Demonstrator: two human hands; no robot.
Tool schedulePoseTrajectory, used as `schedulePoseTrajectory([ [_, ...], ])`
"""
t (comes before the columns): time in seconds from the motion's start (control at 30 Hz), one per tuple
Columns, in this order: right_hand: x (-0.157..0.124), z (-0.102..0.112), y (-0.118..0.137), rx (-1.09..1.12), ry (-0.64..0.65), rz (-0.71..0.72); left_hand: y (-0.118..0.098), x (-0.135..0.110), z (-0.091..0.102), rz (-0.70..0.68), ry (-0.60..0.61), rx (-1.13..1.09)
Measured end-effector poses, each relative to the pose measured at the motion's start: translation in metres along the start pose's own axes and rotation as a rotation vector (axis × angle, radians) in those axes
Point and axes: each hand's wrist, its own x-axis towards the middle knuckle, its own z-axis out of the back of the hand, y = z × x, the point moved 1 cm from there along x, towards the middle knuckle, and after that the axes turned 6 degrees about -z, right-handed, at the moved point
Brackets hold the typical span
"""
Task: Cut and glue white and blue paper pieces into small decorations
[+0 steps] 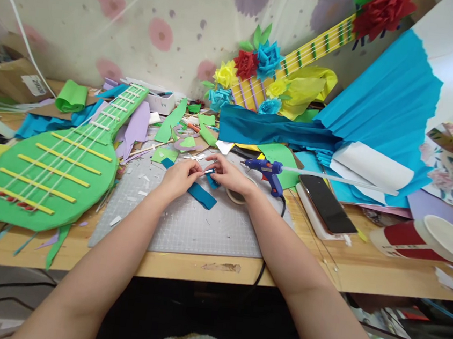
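Over the grey cutting mat (191, 236), my two hands meet at the fingertips. My left hand (180, 178) is closed in a pinch at one end of a small white stick (209, 171). My right hand (232, 175) has its fingers bent round the other side, with a small piece of blue crepe paper (211, 180) at its fingertips. A longer blue paper strip (203, 195) lies flat on the mat below my hands, its middle partly covered by my left hand. Beneath my right wrist, a roll of tape (236, 197) is partly hidden.
A blue glue gun (266, 172) lies right of my hands, its cord hanging over the table edge. Further right are a phone (326, 204) and a paper cup (421, 237). A green paper lute (54, 173) lies left. Behind are paper scraps and a flower-covered yellow guitar (298, 58).
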Motion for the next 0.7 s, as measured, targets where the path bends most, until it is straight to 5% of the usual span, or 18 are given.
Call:
schedulePoseTrajectory([
  [0.7, 0.0018, 0.0009, -0.0029, 0.02, 0.001, -0.028, -0.0048, -0.0016, 0.0005, -0.035, -0.053, 0.027],
])
